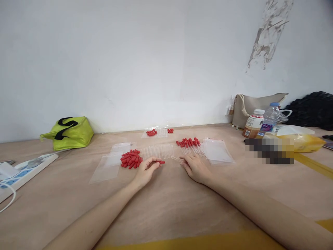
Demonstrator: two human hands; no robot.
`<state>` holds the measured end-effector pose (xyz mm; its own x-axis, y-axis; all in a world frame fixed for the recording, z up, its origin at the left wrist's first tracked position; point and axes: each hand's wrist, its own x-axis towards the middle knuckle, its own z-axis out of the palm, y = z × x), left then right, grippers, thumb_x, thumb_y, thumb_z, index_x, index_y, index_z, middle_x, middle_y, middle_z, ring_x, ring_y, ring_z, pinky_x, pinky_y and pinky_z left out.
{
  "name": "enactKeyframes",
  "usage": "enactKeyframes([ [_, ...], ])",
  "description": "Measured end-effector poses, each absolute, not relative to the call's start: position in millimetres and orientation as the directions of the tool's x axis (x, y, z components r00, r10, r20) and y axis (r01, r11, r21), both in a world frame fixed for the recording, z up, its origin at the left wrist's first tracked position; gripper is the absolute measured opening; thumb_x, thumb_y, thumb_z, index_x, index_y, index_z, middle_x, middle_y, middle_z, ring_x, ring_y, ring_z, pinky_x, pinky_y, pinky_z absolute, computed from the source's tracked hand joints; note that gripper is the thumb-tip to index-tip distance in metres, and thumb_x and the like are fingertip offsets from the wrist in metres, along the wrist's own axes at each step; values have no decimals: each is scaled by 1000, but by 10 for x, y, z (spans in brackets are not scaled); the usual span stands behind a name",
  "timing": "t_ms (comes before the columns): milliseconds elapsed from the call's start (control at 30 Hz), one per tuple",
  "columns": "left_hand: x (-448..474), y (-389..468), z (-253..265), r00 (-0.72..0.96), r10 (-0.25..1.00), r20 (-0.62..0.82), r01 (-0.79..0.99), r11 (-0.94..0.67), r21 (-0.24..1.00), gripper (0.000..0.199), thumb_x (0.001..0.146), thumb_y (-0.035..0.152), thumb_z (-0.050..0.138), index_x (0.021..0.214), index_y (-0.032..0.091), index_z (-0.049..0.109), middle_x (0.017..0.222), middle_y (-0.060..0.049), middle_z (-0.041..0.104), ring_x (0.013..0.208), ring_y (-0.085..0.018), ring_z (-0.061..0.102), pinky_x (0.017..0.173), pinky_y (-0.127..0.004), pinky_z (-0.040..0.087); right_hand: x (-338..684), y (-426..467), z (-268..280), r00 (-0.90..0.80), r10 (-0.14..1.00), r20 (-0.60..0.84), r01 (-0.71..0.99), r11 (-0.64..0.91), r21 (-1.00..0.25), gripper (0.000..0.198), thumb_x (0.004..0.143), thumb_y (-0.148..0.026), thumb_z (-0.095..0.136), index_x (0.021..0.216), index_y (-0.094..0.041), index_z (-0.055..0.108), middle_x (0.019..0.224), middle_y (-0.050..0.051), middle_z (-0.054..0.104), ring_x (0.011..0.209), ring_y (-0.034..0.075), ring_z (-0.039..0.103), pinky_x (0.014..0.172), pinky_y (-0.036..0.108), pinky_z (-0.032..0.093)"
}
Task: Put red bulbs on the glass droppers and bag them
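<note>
red, slender, rubbery bulb (162, 162) is poking out right of the heaped red bulbs (130, 160); we are pinching it with our left hand (146, 169), apparently keeping one end free. farther right of that heap, our right hand (197, 168) is grasping a clear, thin tube (176, 159).

A red bulb (161, 162), held sideways, is near a clear tube (176, 158).

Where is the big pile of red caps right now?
In the head view, the pile lies left of centre on the table, between the clear bags and the left hand.
</note>
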<state>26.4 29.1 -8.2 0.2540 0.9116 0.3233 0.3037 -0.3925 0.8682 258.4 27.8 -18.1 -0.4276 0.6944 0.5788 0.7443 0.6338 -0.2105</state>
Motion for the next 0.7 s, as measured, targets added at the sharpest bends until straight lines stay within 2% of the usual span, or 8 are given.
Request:
enactKeyframes([
  [100, 300, 274, -174, 267, 920, 286, 323, -365, 873, 18, 71, 29, 61, 79, 15, 55, 80, -6, 65, 73, -16, 61, 68, -29, 48, 2572, 244, -177, -478, 665, 574, 725, 667, -168, 23, 86, -19, 37, 100, -18, 55, 89, 5, 61, 80, 15, 54, 75, 30, 32],
  [200, 296, 263, -190, 270, 910, 313, 375, -399, 837, 19, 73, 31, 61, 76, 16, 50, 73, -2, 62, 66, -15, 59, 60, -27, 47, 2559, 215, -173, -501, 649, 572, 711, 686, -155, 22, 86, -19, 38, 96, -19, 58, 86, 4, 62, 79, 14, 54, 75, 30, 30],
  [400, 296, 201, -107, 238, 878, 416, 453, -479, 752, 19, 76, 30, 57, 89, 16, 56, 78, -3, 62, 69, -15, 57, 62, -25, 44, 2523, 190, -163, -520, 626, 581, 682, 714, -159, 21, 87, -22, 38, 93, -19, 58, 84, 3, 63, 77, 13, 54, 76, 30, 27],
  [700, 337, 186, -72, 292, 852, 435, 477, -524, 705, 16, 79, 28, 53, 86, 16, 61, 78, -2, 64, 70, -15, 58, 65, -25, 46, 2462, 164, -145, -532, 610, 588, 652, 738, -175, 21, 86, -22, 39, 93, -19, 58, 83, 4, 63, 75, 13, 54, 77, 31, 25],
])
